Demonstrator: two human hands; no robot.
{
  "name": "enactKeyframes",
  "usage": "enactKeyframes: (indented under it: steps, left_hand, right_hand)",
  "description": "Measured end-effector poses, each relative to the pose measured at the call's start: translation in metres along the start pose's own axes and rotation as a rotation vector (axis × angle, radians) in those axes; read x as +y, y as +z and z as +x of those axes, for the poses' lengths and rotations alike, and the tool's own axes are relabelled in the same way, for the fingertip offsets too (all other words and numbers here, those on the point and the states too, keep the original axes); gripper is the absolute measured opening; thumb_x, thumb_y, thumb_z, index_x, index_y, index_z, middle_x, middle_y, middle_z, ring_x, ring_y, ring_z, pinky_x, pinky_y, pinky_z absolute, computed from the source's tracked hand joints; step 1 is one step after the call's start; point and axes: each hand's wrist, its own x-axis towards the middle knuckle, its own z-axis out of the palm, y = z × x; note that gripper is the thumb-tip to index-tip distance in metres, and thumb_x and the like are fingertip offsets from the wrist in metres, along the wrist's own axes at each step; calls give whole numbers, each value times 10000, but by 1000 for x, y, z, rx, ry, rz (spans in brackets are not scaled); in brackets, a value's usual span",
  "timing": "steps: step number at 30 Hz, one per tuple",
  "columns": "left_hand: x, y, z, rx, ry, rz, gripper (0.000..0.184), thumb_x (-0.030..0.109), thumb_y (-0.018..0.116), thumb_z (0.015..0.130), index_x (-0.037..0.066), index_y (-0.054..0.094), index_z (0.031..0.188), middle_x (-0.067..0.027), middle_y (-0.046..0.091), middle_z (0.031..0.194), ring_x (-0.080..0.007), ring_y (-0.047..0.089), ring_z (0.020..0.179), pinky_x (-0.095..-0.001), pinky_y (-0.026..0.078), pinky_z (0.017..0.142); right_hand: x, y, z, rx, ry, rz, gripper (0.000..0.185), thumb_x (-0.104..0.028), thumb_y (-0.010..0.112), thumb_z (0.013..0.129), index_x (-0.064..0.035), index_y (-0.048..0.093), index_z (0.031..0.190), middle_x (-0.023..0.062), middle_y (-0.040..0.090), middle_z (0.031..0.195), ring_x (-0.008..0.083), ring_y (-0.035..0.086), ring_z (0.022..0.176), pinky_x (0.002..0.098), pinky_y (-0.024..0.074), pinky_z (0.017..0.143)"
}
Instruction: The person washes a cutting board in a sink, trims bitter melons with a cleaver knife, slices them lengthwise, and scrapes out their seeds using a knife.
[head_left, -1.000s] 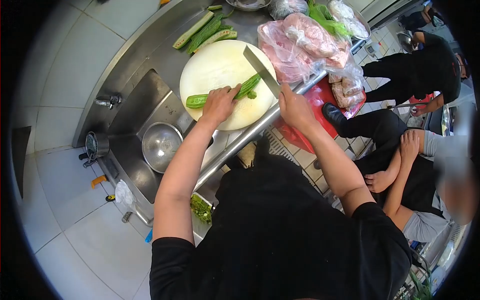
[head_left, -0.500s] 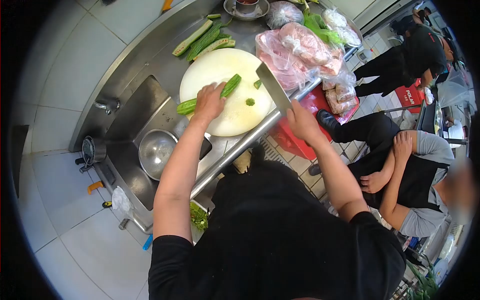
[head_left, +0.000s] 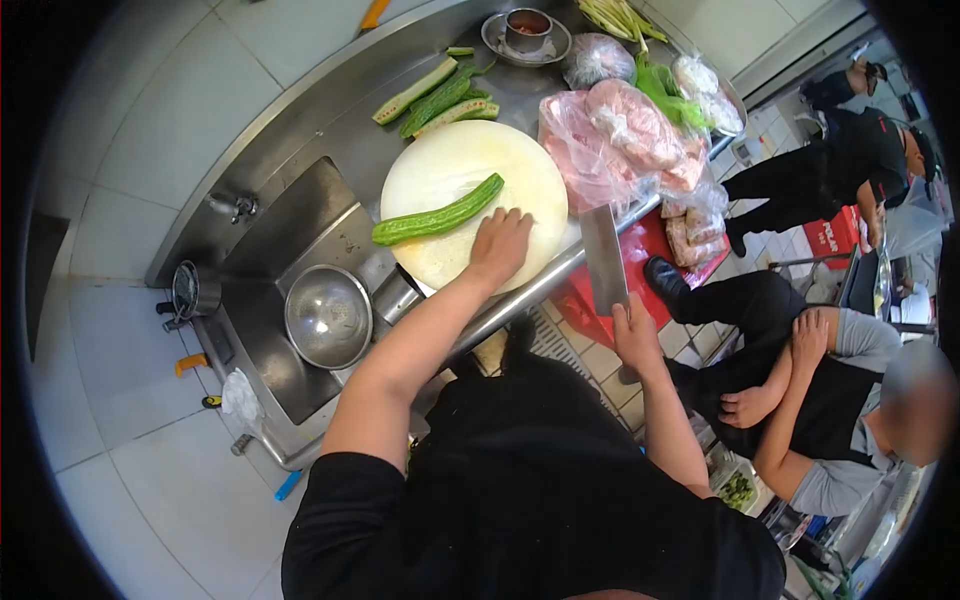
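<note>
Cutting the gourd, which lies on the board, seems the present step: the right hand grips the knife off the board, the left hand is palm-down beside the gourd, its grip I cannot tell, and another cut calls for steadying the gourd.

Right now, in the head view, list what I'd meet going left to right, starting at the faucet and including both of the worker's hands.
Faucet → round metal bowl → long green vegetable → left hand → cleaver → right hand → red POLAR box.
</note>
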Motion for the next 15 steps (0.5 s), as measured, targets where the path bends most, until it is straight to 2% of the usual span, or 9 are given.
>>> enactKeyframes:
  steps: [3,5,8,11,13,14,15]
  left_hand:
    - [-4,-15,-41,53,-13,115,247,123,545,913,35,619,1132,-151,606,1075,-328,584,1032,-449,512,842]
    - [-3,-27,-64,-73,-133,57,252,193,564,943,35,607,1134,-153,600,1064,-324,581,1030,-434,522,834]
    - [-5,-37,-87,-145,-183,20,311,233,579,958,30,589,1193,-176,581,1117,-332,576,1036,-432,525,851]
    - [-10,-33,-103,-51,-190,8,339,211,595,951,20,583,1231,-201,550,1185,-362,564,1038,-448,516,880]
    - [-15,-37,-106,-8,-211,10,342,204,600,948,21,585,1237,-203,540,1208,-374,560,1037,-449,510,886]
    - [-17,-38,-109,20,-218,5,345,196,604,944,22,588,1242,-206,529,1232,-386,556,1037,-451,505,892]
    - [-17,-42,-110,25,-273,-26,329,183,601,944,29,602,1234,-202,531,1229,-401,549,1037,-463,494,903]
  right_hand:
    - [-1,1,-5,-5,-9,31,190,-191,524,986,-13,501,1046,309,634,889,526,603,921,553,464,727]
    - [-3,6,-6,-14,-11,69,188,-190,524,987,-15,499,1051,308,637,891,524,605,919,551,466,728]
    - [-13,12,6,-20,-15,91,199,-197,529,986,-12,508,1055,302,638,883,531,596,930,554,465,734]
    - [-28,21,28,-6,-112,57,205,-196,529,984,-9,521,1067,290,642,866,498,636,865,528,483,712]
    - [-38,29,41,-93,-79,156,198,-199,518,991,-16,530,1067,217,636,772,359,664,680,454,492,611]
    - [-42,34,47,-109,-83,151,198,-199,518,991,-16,530,1067,217,636,772,359,664,680,454,492,611]
    - [-45,40,52,-155,-21,241,183,-196,508,998,-26,528,1063,157,602,726,269,617,606,405,471,548]
